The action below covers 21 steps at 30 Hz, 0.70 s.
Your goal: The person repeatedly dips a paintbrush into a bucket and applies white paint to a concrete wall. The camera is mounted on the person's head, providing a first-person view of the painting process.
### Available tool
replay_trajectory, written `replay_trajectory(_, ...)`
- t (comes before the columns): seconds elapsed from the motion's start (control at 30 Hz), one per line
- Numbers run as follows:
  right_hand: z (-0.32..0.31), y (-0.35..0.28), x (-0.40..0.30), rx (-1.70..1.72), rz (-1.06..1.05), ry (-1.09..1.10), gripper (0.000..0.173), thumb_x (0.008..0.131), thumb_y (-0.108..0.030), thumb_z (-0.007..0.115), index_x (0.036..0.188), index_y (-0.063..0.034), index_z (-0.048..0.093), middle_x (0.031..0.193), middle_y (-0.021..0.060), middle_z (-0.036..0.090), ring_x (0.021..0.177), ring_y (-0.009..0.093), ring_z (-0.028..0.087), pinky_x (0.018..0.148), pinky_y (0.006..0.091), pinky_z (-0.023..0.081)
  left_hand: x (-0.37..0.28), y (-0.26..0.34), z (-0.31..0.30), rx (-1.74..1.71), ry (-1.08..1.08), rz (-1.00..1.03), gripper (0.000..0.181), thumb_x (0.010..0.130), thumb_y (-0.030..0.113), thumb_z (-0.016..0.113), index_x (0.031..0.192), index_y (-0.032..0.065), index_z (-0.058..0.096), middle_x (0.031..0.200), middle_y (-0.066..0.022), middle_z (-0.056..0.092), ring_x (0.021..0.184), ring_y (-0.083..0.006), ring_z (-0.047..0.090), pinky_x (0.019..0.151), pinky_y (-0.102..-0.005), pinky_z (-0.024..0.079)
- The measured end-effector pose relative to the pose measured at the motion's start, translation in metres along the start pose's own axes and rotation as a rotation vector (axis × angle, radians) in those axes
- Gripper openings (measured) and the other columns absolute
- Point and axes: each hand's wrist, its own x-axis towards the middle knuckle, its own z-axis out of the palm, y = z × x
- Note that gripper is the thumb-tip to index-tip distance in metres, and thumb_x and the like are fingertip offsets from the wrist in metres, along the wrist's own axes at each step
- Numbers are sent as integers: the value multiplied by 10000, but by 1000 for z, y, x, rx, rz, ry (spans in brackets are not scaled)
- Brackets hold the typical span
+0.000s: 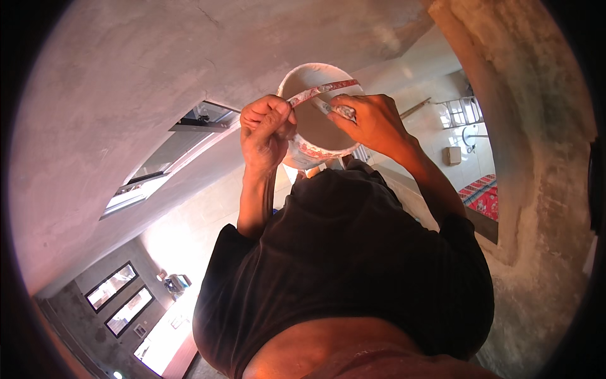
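A round plastic bucket (310,154), its rim crusted with pale material, is held up in front of my chest. My left hand (269,123) grips the end of a flat red band smeared with white, which arches over the bucket's mouth like a handle. Inside, greyish liquid or paste covers what shows of the bottom. My right hand (367,116) is closed around the stained grip of a tool (345,112) that reaches into the bucket; its far end is hidden, so its kind cannot be told.
A plastered wall (118,71) with a window opening (165,156) rises at the left. To the right, an opening shows a lower tiled floor (433,151) with a metal ladder (461,112), a standing fan (470,136), a small box (453,156) and red patterned cloth (483,196).
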Motion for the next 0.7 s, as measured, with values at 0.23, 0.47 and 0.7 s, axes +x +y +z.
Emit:
replay_trajectory(0.23, -10, 2, -14, -188, -267, 116, 235, 778, -141, 719, 999, -74, 672, 850, 86, 685, 674, 243, 651, 601, 307, 516, -3, 0, 4, 15, 7, -22, 229, 893, 107, 573, 721, -43, 588, 488, 7, 398, 424, -71, 277, 437, -251, 218)
replay_trajectory(0.47, -10, -1, -21, 383, -81, 202, 157, 812, -140, 708, 951, -70, 681, 784, 68, 688, 628, 118, 616, 570, 254, 483, -7, 0, 2, -32, -3, 56, 211, 886, 107, 582, 743, -47, 588, 506, 4, 415, 432, -62, 278, 433, -250, 211)
replay_trajectory(0.7, -7, 17, -24, 965, 280, 21, 171, 817, -101, 722, 961, -11, 701, 819, 40, 698, 696, 79, 602, 630, 230, 493, -12, -11, -8, -22, 54, 39, 184, 872, 118, 594, 754, -22, 575, 583, -27, 501, 444, -62, 308, 430, -240, 242)
